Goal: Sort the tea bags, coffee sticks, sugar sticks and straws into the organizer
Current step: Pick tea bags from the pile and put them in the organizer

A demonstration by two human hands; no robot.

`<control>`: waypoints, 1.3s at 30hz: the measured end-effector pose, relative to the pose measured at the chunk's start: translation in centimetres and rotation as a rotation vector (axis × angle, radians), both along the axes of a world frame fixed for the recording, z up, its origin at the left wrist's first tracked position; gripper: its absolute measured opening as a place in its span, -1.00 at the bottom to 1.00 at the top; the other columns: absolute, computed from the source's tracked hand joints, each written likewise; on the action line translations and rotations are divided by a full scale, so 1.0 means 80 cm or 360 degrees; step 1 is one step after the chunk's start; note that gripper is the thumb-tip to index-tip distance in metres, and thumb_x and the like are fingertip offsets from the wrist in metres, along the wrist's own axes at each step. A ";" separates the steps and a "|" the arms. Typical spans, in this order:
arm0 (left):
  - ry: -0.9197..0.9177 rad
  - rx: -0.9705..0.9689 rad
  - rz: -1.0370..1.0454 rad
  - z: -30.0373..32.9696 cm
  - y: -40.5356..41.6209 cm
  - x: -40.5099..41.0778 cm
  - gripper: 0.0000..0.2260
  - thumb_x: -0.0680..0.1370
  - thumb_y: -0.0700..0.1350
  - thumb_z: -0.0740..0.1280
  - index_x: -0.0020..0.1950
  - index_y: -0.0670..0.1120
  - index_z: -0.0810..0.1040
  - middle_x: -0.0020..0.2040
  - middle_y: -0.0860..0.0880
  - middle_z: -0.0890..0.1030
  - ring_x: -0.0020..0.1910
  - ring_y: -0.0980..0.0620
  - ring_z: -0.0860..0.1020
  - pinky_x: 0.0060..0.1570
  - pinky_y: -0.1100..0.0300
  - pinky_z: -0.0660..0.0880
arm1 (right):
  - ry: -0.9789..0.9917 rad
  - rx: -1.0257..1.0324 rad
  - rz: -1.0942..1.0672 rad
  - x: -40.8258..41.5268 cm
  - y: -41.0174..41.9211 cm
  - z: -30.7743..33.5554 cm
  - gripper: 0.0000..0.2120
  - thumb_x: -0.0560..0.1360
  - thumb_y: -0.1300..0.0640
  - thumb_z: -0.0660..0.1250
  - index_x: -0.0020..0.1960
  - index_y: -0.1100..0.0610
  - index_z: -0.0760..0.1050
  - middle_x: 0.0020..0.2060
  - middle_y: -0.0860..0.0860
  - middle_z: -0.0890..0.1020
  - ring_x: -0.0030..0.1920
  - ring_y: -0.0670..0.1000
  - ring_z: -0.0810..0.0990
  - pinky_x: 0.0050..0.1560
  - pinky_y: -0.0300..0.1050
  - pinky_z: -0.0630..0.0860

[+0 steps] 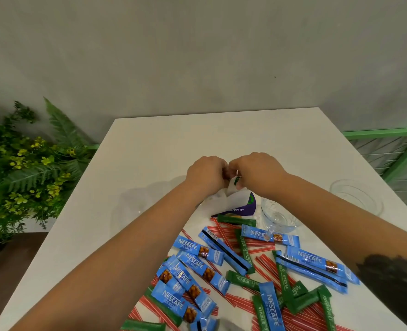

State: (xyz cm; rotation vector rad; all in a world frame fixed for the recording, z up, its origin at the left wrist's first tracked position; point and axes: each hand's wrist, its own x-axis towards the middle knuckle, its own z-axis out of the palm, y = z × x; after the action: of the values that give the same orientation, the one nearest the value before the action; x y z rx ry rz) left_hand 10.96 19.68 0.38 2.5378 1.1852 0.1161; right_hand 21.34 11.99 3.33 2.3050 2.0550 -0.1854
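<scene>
Tea bag (233, 185), white with a green tag, is held up above the white bench (150, 151), just past the purple-and-white packet (239, 206). Both hands meet on it: left hand (206, 174) has its fingers curled in at the bag's left side, right hand (257, 172) has its fingers curled and its thumb pinching the bag by the tag. The exact left-hand contact is hidden behind the knuckles. Nearer the person than the purple packet, a loose pile covers the bench: blue Nescafe coffee sticks (198, 250), green stevia sugar sticks (236, 220), and red-and-white striped straws (257, 246) underneath them. Clear glass cup (277, 215) sits just right of the purple packet, touching one coffee stick. A second clear glass dish (357, 195) sits well right of it. Green plants (28, 163) stand off the bench, far left of the packet.
</scene>
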 end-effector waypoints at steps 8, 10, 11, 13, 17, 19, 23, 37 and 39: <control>-0.0084 -0.0097 0.0037 -0.002 -0.001 -0.002 -0.89 0.41 -0.09 0.41 -0.08 -0.02 0.63 -0.07 -0.04 0.66 -0.06 -0.06 0.59 -0.06 0.09 0.55 | -0.0078 -0.0021 -0.0015 -0.004 0.006 -0.006 -0.91 0.44 0.15 0.35 -0.05 0.07 0.54 -0.18 0.05 0.60 -0.21 0.07 0.48 -0.25 -0.14 0.32; -0.0097 -0.0104 0.0054 -0.002 -0.001 -0.002 -0.87 0.41 -0.05 0.43 -0.08 -0.02 0.63 -0.07 -0.04 0.65 -0.06 -0.05 0.59 -0.06 0.09 0.55 | -0.0087 -0.0002 -0.0045 -0.004 0.007 -0.010 -0.88 0.43 0.15 0.35 -0.03 0.08 0.57 -0.27 0.03 0.53 -0.24 0.07 0.48 -0.26 -0.14 0.34; -0.0112 -0.0105 0.0068 -0.002 -0.001 -0.002 -0.86 0.40 -0.03 0.44 -0.09 -0.02 0.63 -0.07 -0.03 0.65 -0.06 -0.04 0.59 -0.06 0.10 0.54 | -0.0078 0.0011 -0.0062 -0.004 0.008 -0.011 -0.88 0.43 0.14 0.36 -0.04 0.07 0.58 -0.29 0.02 0.52 -0.25 0.07 0.48 -0.26 -0.14 0.35; -0.0144 -0.0093 0.0083 -0.001 0.000 -0.004 -0.87 0.39 -0.03 0.45 -0.10 -0.01 0.62 -0.08 -0.02 0.65 -0.07 -0.03 0.58 -0.11 0.14 0.51 | -0.0035 0.0037 -0.0107 -0.002 0.011 -0.014 -0.86 0.41 0.12 0.40 -0.03 0.05 0.60 -0.24 0.03 0.57 -0.24 0.06 0.50 -0.24 -0.14 0.39; -0.0194 -0.0058 0.0080 -0.001 0.000 -0.007 -0.87 0.38 -0.06 0.47 -0.10 0.01 0.61 -0.11 0.01 0.64 -0.08 -0.02 0.58 -0.17 0.17 0.46 | 0.0034 0.0070 -0.0172 -0.002 0.012 -0.018 -0.87 0.38 0.14 0.43 -0.06 0.03 0.61 -0.16 0.04 0.63 -0.20 0.06 0.53 -0.22 -0.13 0.43; -0.0208 -0.0076 0.0060 0.000 -0.001 -0.010 -0.86 0.37 -0.06 0.48 -0.11 0.01 0.60 -0.15 0.02 0.61 -0.08 -0.03 0.58 -0.15 0.15 0.49 | 0.0034 0.0095 -0.0173 -0.003 0.008 -0.017 -0.90 0.38 0.17 0.41 -0.13 0.05 0.54 -0.22 0.03 0.57 -0.18 0.09 0.53 -0.23 -0.13 0.38; -0.0306 -0.0096 0.0021 0.005 -0.007 -0.018 -0.84 0.35 -0.10 0.46 -0.10 0.04 0.58 -0.05 0.01 0.65 -0.01 -0.02 0.59 0.01 0.03 0.54 | 0.0098 0.0160 -0.0185 -0.006 0.000 -0.010 -0.86 0.38 0.16 0.42 -0.16 0.05 0.46 -0.15 0.05 0.56 -0.14 0.11 0.52 -0.21 -0.12 0.33; -0.0533 -0.0024 -0.0053 0.019 -0.059 -0.068 -0.79 0.40 -0.08 0.47 -0.02 -0.02 0.54 -0.08 0.07 0.61 -0.03 0.06 0.57 0.03 0.13 0.49 | 0.0263 0.0503 -0.0228 -0.028 -0.062 0.003 -0.75 0.42 0.01 0.42 0.08 0.02 0.52 0.03 0.03 0.52 -0.01 0.07 0.54 -0.12 -0.10 0.38; -0.0531 -0.0051 -0.0089 0.020 -0.074 -0.079 -0.82 0.40 -0.08 0.47 -0.08 0.00 0.52 -0.11 0.08 0.60 -0.09 0.08 0.56 -0.01 0.15 0.49 | 0.0313 0.0514 -0.0266 -0.035 -0.078 0.006 -0.76 0.42 0.00 0.43 0.06 0.01 0.52 -0.02 0.00 0.52 -0.03 0.05 0.53 -0.12 -0.10 0.38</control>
State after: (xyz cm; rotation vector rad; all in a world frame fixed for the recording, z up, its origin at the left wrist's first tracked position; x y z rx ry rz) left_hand 4.64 13.80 1.98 2.3998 0.9758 0.4822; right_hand 18.51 5.75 3.80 2.7560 2.1142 -0.0945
